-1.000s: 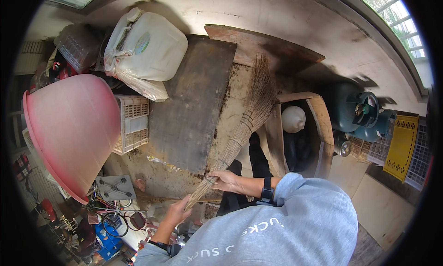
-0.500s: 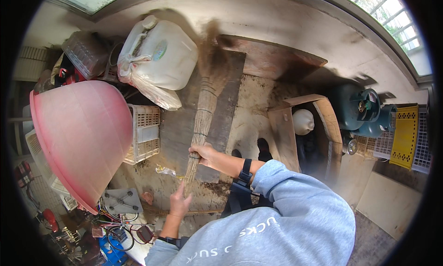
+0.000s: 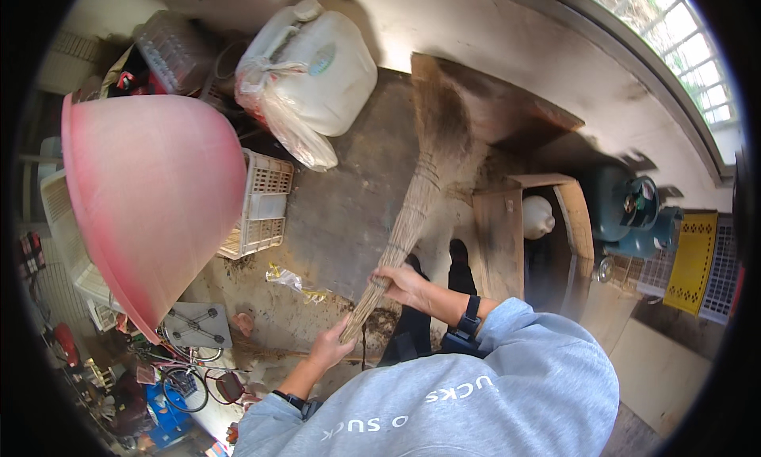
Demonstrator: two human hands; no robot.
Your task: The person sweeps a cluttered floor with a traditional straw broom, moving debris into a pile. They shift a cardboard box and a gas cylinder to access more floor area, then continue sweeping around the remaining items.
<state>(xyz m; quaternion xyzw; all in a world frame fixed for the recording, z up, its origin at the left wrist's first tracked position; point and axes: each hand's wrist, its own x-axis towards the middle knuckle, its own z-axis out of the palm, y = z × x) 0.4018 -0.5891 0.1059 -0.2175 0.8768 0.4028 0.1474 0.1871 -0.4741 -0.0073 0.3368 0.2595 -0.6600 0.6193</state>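
A straw broom (image 3: 411, 206) slants across the middle of the view, its frayed brush end up by the wall and its bound handle toward me. My right hand (image 3: 400, 286) is wrapped round the handle partway up. Near the tail end of the handle, my left hand (image 3: 329, 348) is closed on it too. The brush lies over the edge of a dark board (image 3: 341, 211) and next to a brown sheet leaning on the wall. A crumpled clear plastic wrapper (image 3: 285, 278) is on the dirty floor to the left of the handle.
Left stand a large pink tub (image 3: 154, 195), a cream plastic crate (image 3: 268, 195) and a white jerrycan (image 3: 333, 76). On the right are an open cardboard box (image 3: 498, 235), green gas cylinders (image 3: 612, 203) and a yellow basket (image 3: 691, 263). Bicycles and clutter fill the lower left.
The broom's brush end has swung to the right along the wall, and both hands have shifted right with it. My left hand has closed round the handle's end.
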